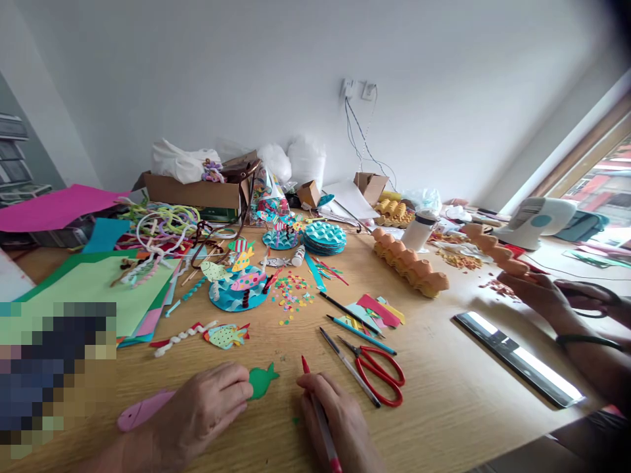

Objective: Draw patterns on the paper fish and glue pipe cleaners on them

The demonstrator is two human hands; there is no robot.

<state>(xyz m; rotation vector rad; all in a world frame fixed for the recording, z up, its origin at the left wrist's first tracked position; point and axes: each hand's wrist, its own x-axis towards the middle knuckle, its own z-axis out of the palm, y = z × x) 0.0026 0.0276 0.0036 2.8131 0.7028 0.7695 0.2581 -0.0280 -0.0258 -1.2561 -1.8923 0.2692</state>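
A green paper fish is pinched by my left hand, its tail pointing right just above the wood. My right hand grips a red marker, tip up and away from me, a little right of the fish. Under my left wrist lies a pink paper fish, partly covered. Beyond my hands rests a dotted yellow-green fish beside a twisted pipe cleaner. Red-handled scissors and a pen lie to the right of my right hand.
A blue disc with standing paper fish, confetti and coloured paper scraps lie farther back. Paper sheets are stacked left. At right, a co-worker's hands hold scissors and an egg-carton strip, near a dark glossy bar.
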